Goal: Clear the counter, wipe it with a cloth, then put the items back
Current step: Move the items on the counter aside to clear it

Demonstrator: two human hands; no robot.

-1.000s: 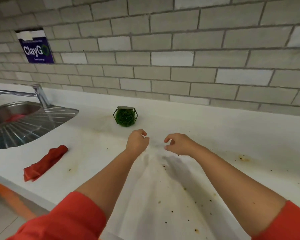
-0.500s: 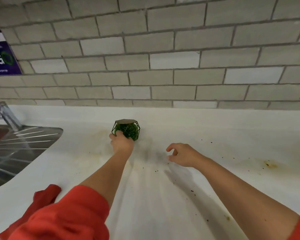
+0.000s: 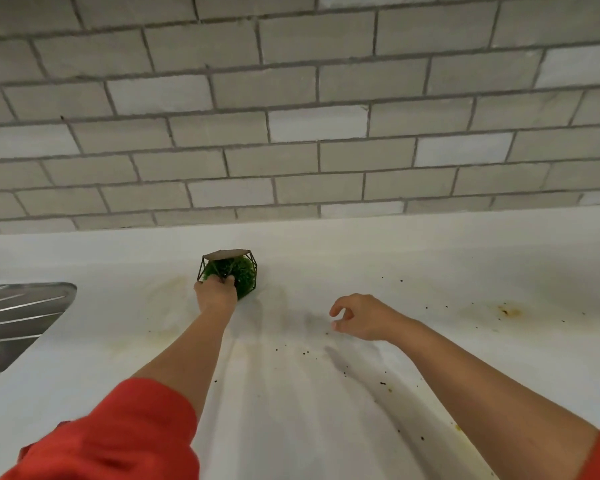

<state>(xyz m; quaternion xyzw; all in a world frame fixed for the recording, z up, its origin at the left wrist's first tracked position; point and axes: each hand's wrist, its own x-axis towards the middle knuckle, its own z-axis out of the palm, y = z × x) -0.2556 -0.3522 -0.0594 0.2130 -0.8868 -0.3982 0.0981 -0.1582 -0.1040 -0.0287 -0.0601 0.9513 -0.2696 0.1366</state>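
Observation:
A small green moss ball in a dark wire frame sits near the back of the white counter. My left hand grips the front left of this plant ornament, fingers curled round the wire. My right hand hovers just above the counter to the right of the ornament, fingers loosely curled and holding nothing. Dark crumbs and yellowish stains dot the counter. The red cloth is out of view.
A steel sink drainboard lies at the left edge. A grey tiled wall rises behind the counter. A rust-coloured stain marks the counter at the right.
My left hand has reached forward and taken hold of the plant ornament. The view has shifted right and closer, so the red cloth and the tap have left the frame.

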